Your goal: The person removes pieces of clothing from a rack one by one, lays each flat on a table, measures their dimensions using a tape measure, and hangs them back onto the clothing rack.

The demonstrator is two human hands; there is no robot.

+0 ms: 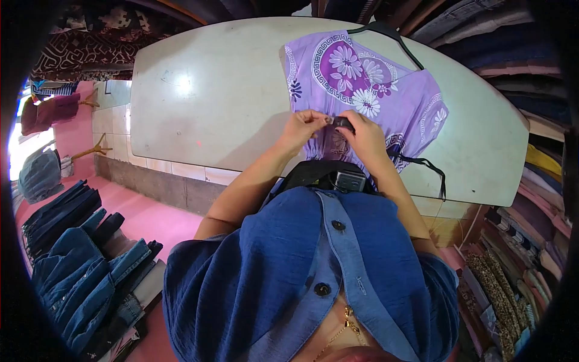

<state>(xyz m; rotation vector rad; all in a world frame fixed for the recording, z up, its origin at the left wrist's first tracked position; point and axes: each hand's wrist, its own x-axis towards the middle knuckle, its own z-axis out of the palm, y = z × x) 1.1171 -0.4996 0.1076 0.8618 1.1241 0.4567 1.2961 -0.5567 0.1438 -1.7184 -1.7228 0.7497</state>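
A light purple garment [307,78] with white flower prints lies on the white table, a black hanger [386,30] at its neck. Above its gathered waist, my right hand [363,136] holds a small black object [344,123] that I cannot identify. My left hand [301,128] is just left of it, thumb and fingers pinched together near the black object's end. Whatever lies between those fingertips is too small to tell. A black cord [429,167] hangs from the garment's right side over the table.
The white table [211,90] spans the front. Folded clothes [512,66] are stacked along the right, and jeans [78,259] lie at the lower left. Patterned clothes [90,48] are at the upper left, with hanging garments [51,114] below. A black pouch [307,175] sits at my waist.
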